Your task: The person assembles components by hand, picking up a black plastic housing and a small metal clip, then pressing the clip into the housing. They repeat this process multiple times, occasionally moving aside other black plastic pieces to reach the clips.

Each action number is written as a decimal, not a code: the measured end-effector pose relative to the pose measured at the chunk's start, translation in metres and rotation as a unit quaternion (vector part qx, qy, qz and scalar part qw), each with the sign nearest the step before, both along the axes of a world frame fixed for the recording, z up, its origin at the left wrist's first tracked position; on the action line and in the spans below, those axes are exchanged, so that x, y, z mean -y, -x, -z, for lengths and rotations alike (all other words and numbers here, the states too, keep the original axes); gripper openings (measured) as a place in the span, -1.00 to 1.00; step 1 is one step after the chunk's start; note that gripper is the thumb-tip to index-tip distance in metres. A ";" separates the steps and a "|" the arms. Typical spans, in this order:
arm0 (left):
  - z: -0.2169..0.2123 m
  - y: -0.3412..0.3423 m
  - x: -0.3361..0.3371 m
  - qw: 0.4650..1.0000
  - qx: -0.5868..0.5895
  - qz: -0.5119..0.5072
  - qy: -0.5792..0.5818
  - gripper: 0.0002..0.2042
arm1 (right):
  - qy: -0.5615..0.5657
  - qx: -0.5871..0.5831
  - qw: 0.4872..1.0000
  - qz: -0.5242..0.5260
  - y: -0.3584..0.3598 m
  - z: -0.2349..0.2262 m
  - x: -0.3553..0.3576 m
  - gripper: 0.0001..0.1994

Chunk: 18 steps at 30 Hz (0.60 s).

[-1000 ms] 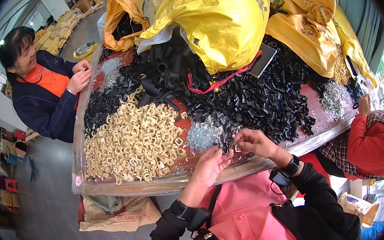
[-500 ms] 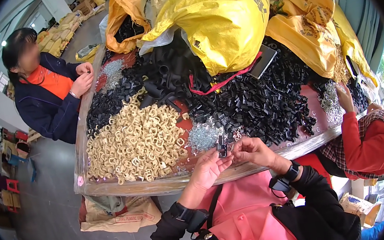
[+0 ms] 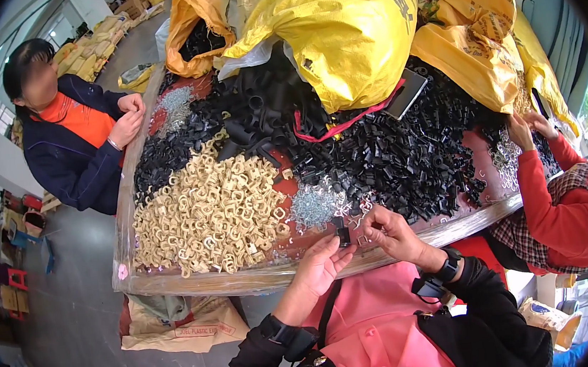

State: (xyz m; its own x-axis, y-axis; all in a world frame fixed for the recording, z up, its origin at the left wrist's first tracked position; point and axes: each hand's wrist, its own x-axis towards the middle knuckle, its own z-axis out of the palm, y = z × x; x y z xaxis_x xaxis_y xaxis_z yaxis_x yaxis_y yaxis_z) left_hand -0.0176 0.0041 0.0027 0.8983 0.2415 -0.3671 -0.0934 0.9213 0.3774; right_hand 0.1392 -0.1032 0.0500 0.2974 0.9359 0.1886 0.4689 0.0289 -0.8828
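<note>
A small black plastic part (image 3: 342, 234) stands pinched between the thumb and fingers of my left hand (image 3: 319, 263), just over the table's near edge. Close beside it on the right is my right hand (image 3: 394, 239), its thumb and fingertips bent together and apart from the black part. Whether something tiny sits in that pinch I cannot make out. Just beyond my hands lie a heap of small grey metal pieces (image 3: 313, 206) and some scattered silvery clips (image 3: 360, 209). A large pile of black plastic parts (image 3: 407, 164) spreads behind them.
Beige ring-shaped parts (image 3: 208, 214) are heaped on the left of the table. Yellow sacks (image 3: 343, 35) and a dark flat case (image 3: 406, 93) rest farther back. One co-worker (image 3: 74, 135) stands at the left edge; another person in red sleeves (image 3: 561, 205) works at the right.
My right hand has drawn away from the black part, leaving a gap. My left hand keeps its hold. At the right, both of the co-worker's hands now show over the pile.
</note>
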 end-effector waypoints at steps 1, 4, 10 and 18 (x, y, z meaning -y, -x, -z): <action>0.003 0.001 0.000 1.000 -0.009 -0.010 0.021 -0.80 | 0.002 -0.002 1.000 -0.001 0.001 0.002 0.000 -0.88; 0.005 0.001 -0.002 0.998 -0.023 -0.023 0.048 -0.81 | 0.037 -0.026 0.999 0.003 0.003 0.009 -0.002 -0.91; 0.006 -0.002 -0.005 0.998 0.002 -0.037 0.053 -0.70 | 0.059 0.235 0.969 0.057 -0.021 0.029 0.001 -0.91; -0.002 -0.013 0.001 0.993 0.105 -0.046 0.027 -0.58 | -0.062 0.185 0.981 -0.003 0.002 0.022 -0.009 -0.87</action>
